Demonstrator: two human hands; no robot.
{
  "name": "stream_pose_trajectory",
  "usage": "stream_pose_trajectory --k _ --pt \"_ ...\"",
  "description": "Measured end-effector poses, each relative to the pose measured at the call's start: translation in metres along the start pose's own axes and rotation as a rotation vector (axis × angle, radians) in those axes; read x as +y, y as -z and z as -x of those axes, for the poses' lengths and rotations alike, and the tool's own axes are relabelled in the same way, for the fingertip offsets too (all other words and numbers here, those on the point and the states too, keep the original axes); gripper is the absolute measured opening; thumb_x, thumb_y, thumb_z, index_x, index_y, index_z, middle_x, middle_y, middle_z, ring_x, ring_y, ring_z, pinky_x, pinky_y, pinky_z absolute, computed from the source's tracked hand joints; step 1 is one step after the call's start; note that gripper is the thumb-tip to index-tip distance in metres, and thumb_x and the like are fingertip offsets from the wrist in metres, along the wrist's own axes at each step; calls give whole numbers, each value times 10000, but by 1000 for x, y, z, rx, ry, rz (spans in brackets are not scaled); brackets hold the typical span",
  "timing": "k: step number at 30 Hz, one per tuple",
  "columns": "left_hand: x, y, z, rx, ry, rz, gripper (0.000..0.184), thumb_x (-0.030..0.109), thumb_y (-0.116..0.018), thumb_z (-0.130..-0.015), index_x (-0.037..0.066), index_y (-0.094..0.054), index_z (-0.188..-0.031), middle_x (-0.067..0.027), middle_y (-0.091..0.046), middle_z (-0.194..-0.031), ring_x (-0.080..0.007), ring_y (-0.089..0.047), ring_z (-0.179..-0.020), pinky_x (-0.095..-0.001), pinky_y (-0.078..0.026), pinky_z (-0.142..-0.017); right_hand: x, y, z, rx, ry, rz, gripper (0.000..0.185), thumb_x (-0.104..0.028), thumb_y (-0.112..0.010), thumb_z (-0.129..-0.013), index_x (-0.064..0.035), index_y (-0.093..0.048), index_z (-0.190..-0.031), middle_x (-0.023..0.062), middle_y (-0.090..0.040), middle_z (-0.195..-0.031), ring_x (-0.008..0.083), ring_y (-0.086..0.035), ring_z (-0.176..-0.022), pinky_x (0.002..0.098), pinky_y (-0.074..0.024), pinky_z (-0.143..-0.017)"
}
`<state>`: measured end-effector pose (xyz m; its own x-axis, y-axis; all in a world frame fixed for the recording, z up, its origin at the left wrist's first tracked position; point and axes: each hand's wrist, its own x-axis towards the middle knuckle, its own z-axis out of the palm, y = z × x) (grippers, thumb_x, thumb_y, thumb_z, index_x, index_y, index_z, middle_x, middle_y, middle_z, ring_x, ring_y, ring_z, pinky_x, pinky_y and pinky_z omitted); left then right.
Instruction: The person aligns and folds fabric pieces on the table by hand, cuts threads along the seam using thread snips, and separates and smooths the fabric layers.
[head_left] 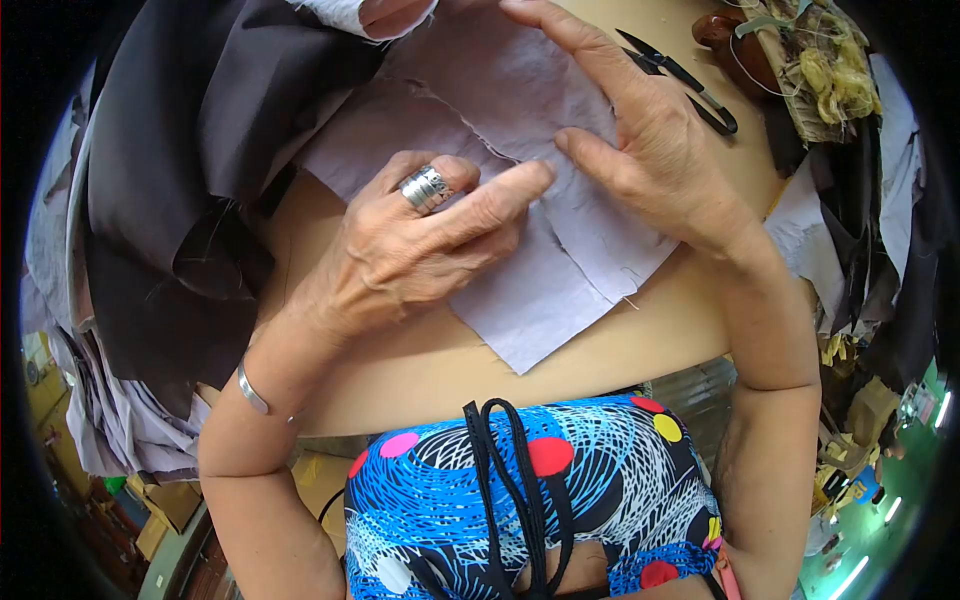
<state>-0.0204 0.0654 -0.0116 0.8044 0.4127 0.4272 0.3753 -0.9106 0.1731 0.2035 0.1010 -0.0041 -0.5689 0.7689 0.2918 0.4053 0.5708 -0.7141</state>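
A pale mauve-grey piece of cloth [545,285] lies on the tan table, with a seam line running across it. My left hand [430,235], wearing a wide silver ring, rests over the cloth's left part. Its index finger reaches out to the seam while the other fingers curl; its thumb is partly hidden. My right hand [655,140] is on the cloth's right side, thumb and index finger spread apart, its other fingers mostly out of sight. Just beyond it lies a pair of black thread snips [685,75].
Dark brown cloth [150,180] is heaped on the left, with pale folded cloth [130,420] hanging below. At the upper right are a reddish-brown rounded object [735,50] and a bundle of yellow threads [835,75]. Fabric scraps [810,230] hang at the table's [420,395] right side.
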Motion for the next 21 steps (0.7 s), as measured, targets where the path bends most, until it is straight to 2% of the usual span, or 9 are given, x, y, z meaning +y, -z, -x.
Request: stream_pose_trajectory --k 2,5,8,14,21 --pt "-2 -2 1 -10 -58 -57 159 55 -649 -647 99 -621 -797 -7 -601 -1201 -165 -587 -802 -295 -483 -680 -1 0 0 -1 0 -17 789 66 -538 -714 -65 -274 -1446 204 -440 -1372 335 -488 -1211 346 -386 -1022" --pt "-2 0 0 -75 -81 -152 127 195 -574 -702 153 -564 -822 55 -568 -1156 -131 -547 -881 -321 -496 -758 0 -1 0 -4 -2 28 791 67 -534 -713 -65 -270 -1448 198 -413 -1398 326 -460 -1247 344 -366 -1044" --pt "0 7 -5 -94 -88 -83 98 92 -640 -674 109 -567 -738 -6 -612 -1177 -154 -579 -824 -298 -491 -702 -3 1 0 -33 -44 59 790 60 -530 -720 -68 -259 -1451 196 -400 -1410 323 -439 -1269 346 -352 -1058" --pt "2 1 0 -49 -55 -131 112 138 -626 -704 126 -575 -803 -26 -614 -1162 -154 -579 -834 -300 -504 -726 -1 1 0 -54 -62 3 784 52 -518 -733 -71 -242 -1456 203 -380 -1421 324 -392 -1309 350 -307 -1094" --pt "3 3 0 -92 -160 -175 213 157 -622 -717 190 -551 -915 4 -613 -1180 -158 -560 -848 -277 -503 -744 -1 1 0 -56 -73 -17 773 59 -507 -736 -68 -248 -1454 203 -363 -1433 318 -356 -1335 348 -280 -1111"
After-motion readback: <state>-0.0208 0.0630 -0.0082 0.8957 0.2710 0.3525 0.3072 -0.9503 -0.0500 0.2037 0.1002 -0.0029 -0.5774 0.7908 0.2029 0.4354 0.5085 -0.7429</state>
